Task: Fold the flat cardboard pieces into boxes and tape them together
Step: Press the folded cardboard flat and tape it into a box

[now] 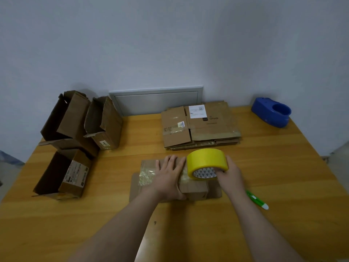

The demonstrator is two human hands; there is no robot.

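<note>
**Tape roll set to the half-made box**

The small cardboard box (194, 190) sits at the middle of the wooden counter (283, 167), just in front of the person, with brown flaps lying flat on the counter at its near side. Old clear tape shines on its left part.

The left hand (168, 174) lies palm down on top of the box; its grip is spread, fingers straight and pointing away from the person.

The right hand (231, 174) holds the yellow tape roll (206, 161) on edge at the right end of the box top. Its grip is curled round the roll, with fingers over the outer face and the thumb at the patterned core. The roll touches the box just beside the left fingertips.

Behind the box lies a stack of flat cardboard pieces (200, 125), the top one bearing a white label. Three open folded boxes (73, 118) stand together at the left of the counter. A blue tape dispenser (272, 112) sits at the far right corner, well apart from the hands. A green and white pen-like tool (257, 201) lies near the right forearm
</note>
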